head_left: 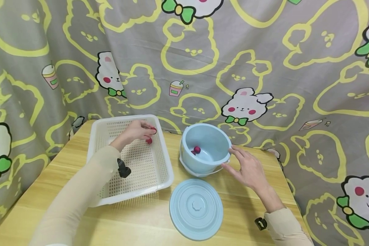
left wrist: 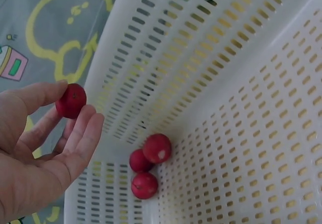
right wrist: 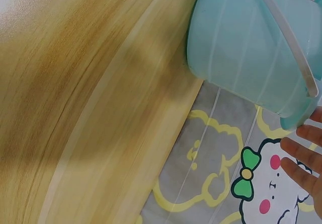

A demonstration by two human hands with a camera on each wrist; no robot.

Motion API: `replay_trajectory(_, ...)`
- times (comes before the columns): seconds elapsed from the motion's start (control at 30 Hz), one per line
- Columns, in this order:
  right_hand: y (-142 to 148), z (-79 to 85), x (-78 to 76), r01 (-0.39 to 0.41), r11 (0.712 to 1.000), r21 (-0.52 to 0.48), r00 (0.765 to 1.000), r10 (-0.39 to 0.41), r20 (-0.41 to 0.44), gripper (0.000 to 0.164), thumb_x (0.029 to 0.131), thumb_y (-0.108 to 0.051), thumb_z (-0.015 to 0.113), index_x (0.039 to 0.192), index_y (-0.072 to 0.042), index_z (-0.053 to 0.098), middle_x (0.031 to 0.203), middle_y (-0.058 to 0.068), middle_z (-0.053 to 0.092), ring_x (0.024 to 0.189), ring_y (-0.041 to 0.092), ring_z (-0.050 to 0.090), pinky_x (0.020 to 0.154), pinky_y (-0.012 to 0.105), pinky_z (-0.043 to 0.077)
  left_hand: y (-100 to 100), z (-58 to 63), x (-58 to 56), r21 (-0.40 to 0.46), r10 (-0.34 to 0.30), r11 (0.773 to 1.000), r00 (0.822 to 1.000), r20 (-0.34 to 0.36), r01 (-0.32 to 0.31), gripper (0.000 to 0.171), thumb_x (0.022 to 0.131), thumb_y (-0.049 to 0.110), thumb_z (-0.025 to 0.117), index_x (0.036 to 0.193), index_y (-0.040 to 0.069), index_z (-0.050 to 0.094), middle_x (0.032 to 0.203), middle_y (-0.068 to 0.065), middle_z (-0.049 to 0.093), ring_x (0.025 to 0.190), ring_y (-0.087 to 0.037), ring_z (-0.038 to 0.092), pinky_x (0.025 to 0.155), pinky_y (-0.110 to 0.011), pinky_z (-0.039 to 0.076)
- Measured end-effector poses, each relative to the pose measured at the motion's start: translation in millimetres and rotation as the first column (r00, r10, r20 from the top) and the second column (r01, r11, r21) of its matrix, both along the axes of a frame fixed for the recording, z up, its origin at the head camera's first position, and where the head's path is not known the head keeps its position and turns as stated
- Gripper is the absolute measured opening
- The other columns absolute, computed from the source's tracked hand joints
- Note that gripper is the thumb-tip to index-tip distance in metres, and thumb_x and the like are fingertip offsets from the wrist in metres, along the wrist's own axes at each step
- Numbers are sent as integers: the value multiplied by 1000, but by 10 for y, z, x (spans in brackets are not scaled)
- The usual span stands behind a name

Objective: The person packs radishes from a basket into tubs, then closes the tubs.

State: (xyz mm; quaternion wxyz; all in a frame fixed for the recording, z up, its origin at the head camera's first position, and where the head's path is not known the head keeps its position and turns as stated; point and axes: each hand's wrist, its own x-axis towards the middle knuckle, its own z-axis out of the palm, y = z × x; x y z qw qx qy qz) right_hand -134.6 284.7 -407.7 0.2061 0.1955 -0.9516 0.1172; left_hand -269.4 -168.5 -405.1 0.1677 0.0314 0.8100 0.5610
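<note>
My left hand (head_left: 138, 130) is over the far right corner of a white slotted basket (head_left: 164, 164), pinching a small round red radish (left wrist: 71, 101) between thumb and fingertips. Below it, in the basket's corner, a few more red radishes (left wrist: 157, 148) lie together, one with a pale scuff. My right hand (head_left: 247, 167) is at the right side of a light blue bucket (head_left: 207, 128), its fingers spread and fairly straight, fingertips right at the rim. Inside the bucket, red radishes (head_left: 197, 149) lie on the bottom at the left.
A round light blue lid (head_left: 196, 209) lies on the wooden table (head_left: 135, 222) in front of the bucket. The bucket's thin white handle (head_left: 190, 172) hangs down around its front. A grey patterned curtain (head_left: 135, 44) stands behind and beside the table.
</note>
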Motion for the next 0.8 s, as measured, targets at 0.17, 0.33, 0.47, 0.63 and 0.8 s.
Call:
replay_trajectory(0.17,1,12,3,-1,1000,1,1000,1,1,65,86,-51,83,136,-12,69,142,16,68,123,43,69,94,64,59,112,75,20,-5,-9,1000,999,-42,9,42,100,18,74,133,-5,64,119,-18,71,100,-24,77,100,-43,64)
replay_trajectory(0.33,3,16,-4,-5,1000,8,1000,5,-4,65,86,-51,83,135,-11,69,141,17,69,123,43,69,95,64,59,228,155,61,-3,-27,1000,997,-78,27,38,99,16,75,129,-4,66,109,-14,74,100,-28,76,82,-28,66)
replay_trajectory(0.47,2,23,-6,-5,1000,14,1000,5,-7,65,86,-52,83,135,-12,69,141,15,69,122,42,69,93,63,60,332,234,102,13,-44,999,997,-66,45,36,99,16,74,130,-3,68,113,-15,73,105,-30,75,94,-39,66)
replay_trajectory(0.63,-1,37,-5,-1,1000,24,1000,2,-10,65,85,-54,83,134,-12,70,141,14,69,121,41,70,89,62,61,455,318,151,20,-73,997,996,-60,74,37,100,17,74,131,-1,68,118,-17,72,96,-18,76,101,-45,63)
replay_trajectory(0.8,-9,58,-2,-1,1000,24,1000,1,-4,65,85,-54,83,133,-13,70,141,13,69,122,41,70,91,62,61,581,393,198,33,-97,994,991,-90,100,34,99,17,75,127,-1,70,115,-16,73,86,-9,73,95,-38,66)
